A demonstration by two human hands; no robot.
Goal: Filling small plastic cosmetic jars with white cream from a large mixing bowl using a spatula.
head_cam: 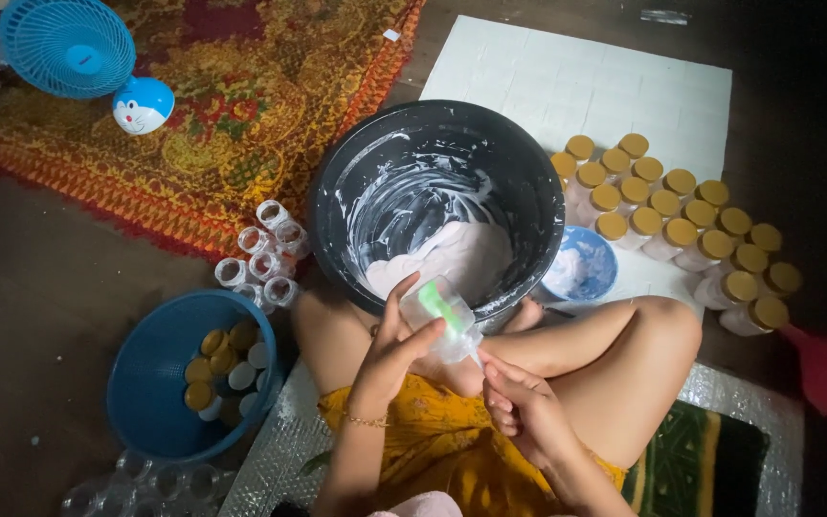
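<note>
Clear plastic jar (440, 316) over black tub (437, 206) rim, both hands on it.
Left hand (390, 349) grip pinches jar sides; right hand (519, 407) fingers closed on a thin stick (green end inside jar). Blue basin (160, 383) left, capped jars (681, 225) right, floor open beyond.

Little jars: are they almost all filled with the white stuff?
About twenty capped jars already stand in rows on the white mat. The left hand holds one clear jar with a green tool in it; the right hand works at its lower end. Empty jars, loose lids in the blue basket and white cream in the black tub remain.
</note>
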